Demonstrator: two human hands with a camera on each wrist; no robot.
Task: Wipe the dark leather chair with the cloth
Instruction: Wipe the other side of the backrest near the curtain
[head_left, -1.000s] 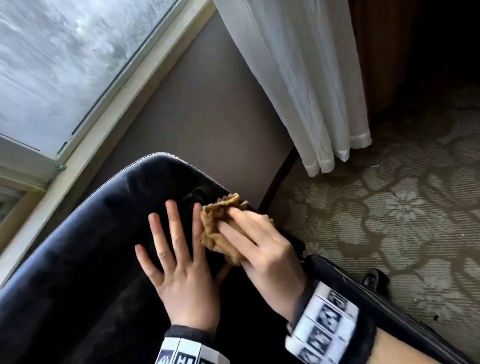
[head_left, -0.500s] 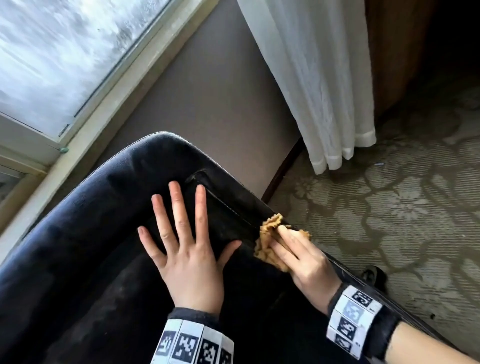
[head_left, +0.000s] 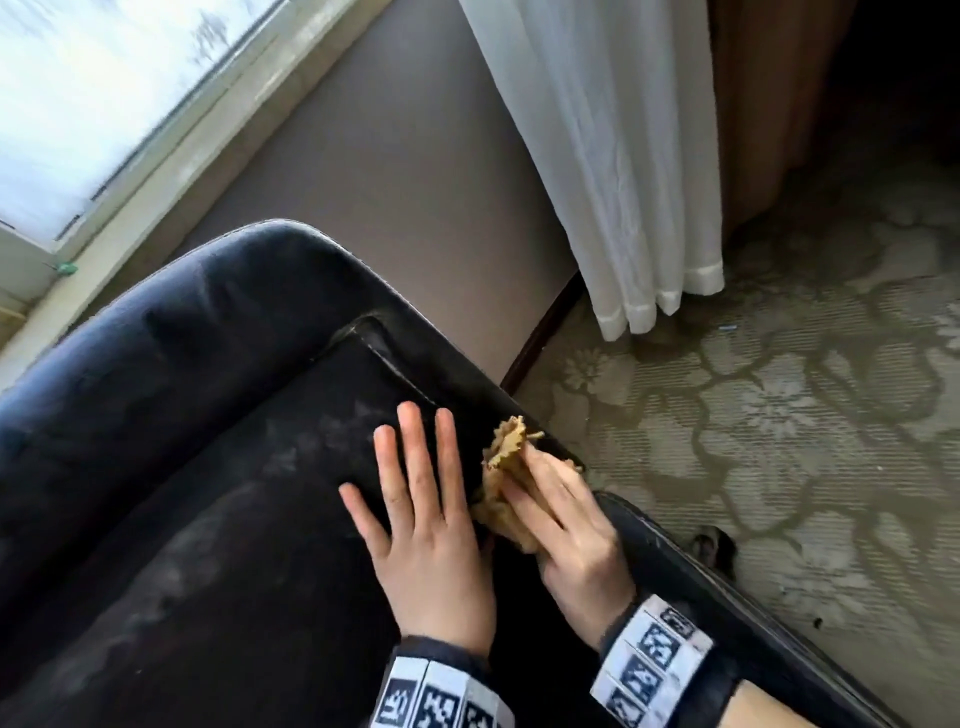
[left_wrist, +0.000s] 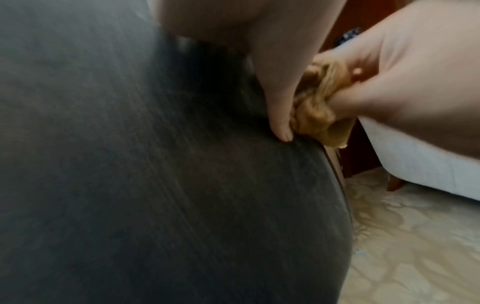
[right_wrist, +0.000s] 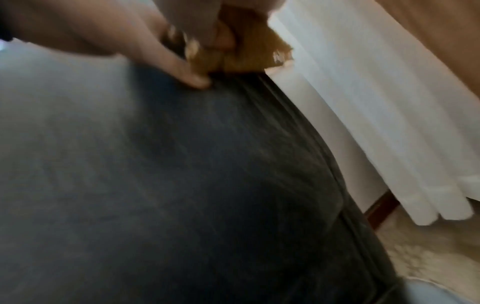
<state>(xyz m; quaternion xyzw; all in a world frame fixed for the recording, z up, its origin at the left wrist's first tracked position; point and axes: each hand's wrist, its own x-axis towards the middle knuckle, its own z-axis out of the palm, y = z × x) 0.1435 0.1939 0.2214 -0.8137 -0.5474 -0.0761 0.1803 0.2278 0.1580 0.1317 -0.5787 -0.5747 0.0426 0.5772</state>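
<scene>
The chair is the biggest thing here, dark leather with pale dusty smears on the seat, and it stands just beside the wall under a window. To the right of it a patterned carpet covers the floor, and a white curtain hangs down to the carpet. The left hand lies flat on the seat near the right edge of the chair, with the fingers straight and a little spread. The right hand is just beside it, touching it, and its fingers curl around the cloth. The cloth is tan, bunched into a lump, and pressed on the right edge of the seat; its frayed end sticks out beyond the fingertips.
</scene>
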